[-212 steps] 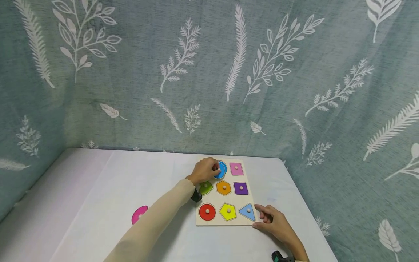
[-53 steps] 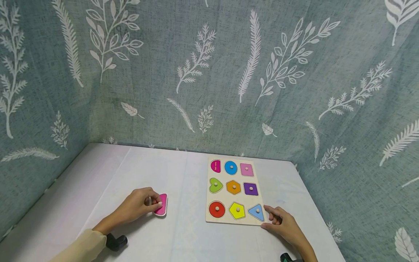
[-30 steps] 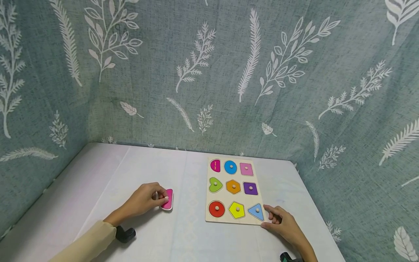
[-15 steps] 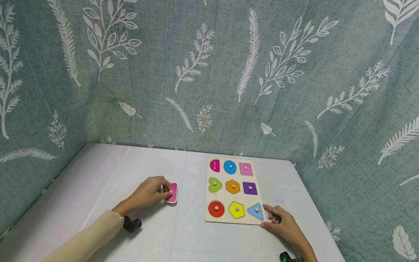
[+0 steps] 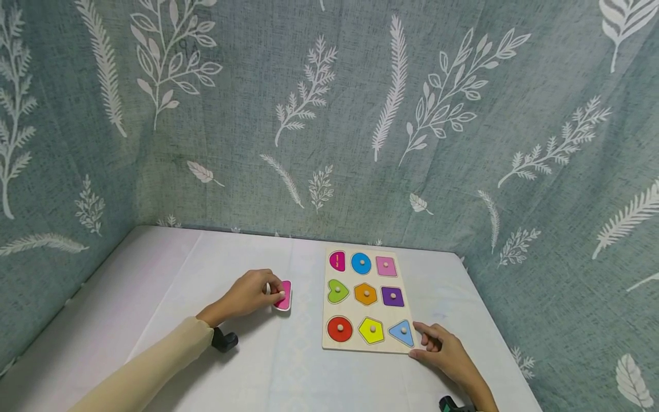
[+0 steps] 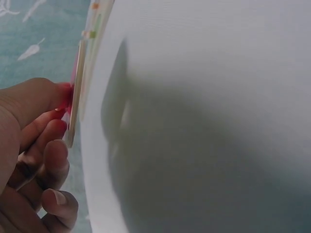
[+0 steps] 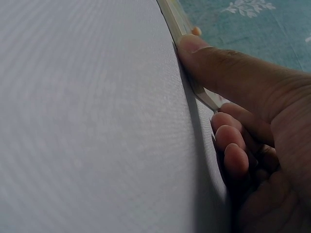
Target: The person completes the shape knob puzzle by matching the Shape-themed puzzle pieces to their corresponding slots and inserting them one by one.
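In the head view my left hand [image 5: 252, 292] pinches the knob of a pink half-round puzzle piece [image 5: 286, 296], left of the wooden peg puzzle board [image 5: 355, 312]. The left wrist view has this piece [image 6: 75, 97] edge-on, raised over the white surface and its shadow. At the board's top left, a pink half-round recess [image 5: 337, 261] shows small lettering and no knob. My right hand [image 5: 443, 352] grips the board's near right corner, thumb on the front edge and index finger on the right edge. Its other fingers are curled beneath, as the right wrist view shows.
Knobbed pieces fill the other places, among them a blue circle [image 5: 361, 263], a green heart [image 5: 337, 291] and a red circle [image 5: 340, 329]. A white cloth covers the table [image 5: 206, 257]. Patterned green curtain [image 5: 231, 189] hangs behind and at both sides.
Earlier my left hand was at the blue circle, which now sits in its place. It then took the pink piece and has carried it right and farther back. My right hand stays at the corner.
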`<state>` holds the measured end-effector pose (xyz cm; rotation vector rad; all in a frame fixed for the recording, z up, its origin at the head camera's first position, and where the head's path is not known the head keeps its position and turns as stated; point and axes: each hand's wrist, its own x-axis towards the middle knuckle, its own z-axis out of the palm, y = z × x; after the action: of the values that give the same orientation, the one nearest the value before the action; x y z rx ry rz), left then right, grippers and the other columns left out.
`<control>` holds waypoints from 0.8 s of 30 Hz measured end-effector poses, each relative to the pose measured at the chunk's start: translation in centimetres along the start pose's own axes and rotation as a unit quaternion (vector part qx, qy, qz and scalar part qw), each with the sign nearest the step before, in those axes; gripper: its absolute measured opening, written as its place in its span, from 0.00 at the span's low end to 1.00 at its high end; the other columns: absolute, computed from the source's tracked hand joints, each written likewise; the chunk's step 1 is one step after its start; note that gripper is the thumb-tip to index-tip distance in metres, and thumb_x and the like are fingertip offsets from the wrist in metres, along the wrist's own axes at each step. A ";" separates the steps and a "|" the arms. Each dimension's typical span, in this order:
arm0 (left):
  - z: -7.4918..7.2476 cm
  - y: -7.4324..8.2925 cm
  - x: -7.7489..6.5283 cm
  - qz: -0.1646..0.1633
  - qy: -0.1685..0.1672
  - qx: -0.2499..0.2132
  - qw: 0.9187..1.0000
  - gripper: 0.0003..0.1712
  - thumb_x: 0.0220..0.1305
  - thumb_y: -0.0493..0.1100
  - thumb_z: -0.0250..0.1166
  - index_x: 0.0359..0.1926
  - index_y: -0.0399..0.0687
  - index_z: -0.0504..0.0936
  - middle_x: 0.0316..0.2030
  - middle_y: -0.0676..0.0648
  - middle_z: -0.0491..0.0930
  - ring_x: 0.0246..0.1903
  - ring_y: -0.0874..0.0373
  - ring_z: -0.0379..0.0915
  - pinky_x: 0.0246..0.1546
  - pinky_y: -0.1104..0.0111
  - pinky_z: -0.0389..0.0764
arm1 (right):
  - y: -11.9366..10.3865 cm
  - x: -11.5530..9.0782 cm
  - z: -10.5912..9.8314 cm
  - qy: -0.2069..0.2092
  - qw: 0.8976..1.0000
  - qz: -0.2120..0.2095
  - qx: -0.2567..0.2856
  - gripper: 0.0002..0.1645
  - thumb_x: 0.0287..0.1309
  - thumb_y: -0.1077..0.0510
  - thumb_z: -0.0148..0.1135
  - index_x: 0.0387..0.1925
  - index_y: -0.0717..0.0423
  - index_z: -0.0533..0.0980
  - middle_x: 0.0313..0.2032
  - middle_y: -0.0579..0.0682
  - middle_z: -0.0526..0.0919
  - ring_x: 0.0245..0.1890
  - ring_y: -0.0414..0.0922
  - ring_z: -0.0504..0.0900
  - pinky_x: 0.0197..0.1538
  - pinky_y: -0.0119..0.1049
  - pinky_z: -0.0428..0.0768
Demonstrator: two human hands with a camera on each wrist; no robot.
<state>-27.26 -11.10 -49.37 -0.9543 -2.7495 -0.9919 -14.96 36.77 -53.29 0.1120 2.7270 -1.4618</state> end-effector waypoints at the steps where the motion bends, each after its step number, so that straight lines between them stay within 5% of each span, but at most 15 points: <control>1: 0.0 0.1 0.2 0.001 -0.001 -0.002 1.000 0.06 0.62 0.44 0.75 0.30 0.59 0.86 0.26 0.63 0.75 0.23 0.66 0.66 0.26 0.69 0.70 | 0.0 0.0 0.0 -0.001 1.000 -0.003 -0.001 0.44 0.43 0.56 0.85 0.64 0.60 0.78 0.35 0.50 0.72 0.34 0.42 0.70 0.34 0.32 0.71; 24: 2.5 0.7 5.8 -0.014 -0.004 -0.003 1.000 0.06 0.62 0.45 0.75 0.30 0.55 0.86 0.25 0.59 0.76 0.24 0.63 0.66 0.27 0.68 0.69 | -0.3 -0.1 0.0 0.000 1.000 0.008 -0.001 0.45 0.43 0.56 0.85 0.64 0.59 0.78 0.36 0.50 0.72 0.34 0.42 0.70 0.34 0.32 0.71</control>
<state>-31.21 -6.10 -49.46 -0.9258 -2.7742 -1.0028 -14.89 36.57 -53.06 0.1332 2.7209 -1.4562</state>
